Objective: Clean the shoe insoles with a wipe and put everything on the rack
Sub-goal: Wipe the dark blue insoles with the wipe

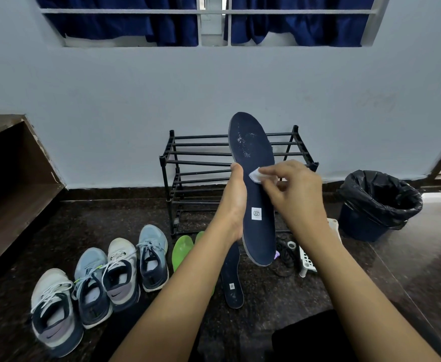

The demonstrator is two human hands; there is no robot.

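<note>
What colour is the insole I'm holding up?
The insole is dark navy, with a white label, in the head view.

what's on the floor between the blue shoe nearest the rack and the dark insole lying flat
Two green insoles lie there, between the blue shoe and the floor insole; the left forearm covers part of the second. Head view.
</note>
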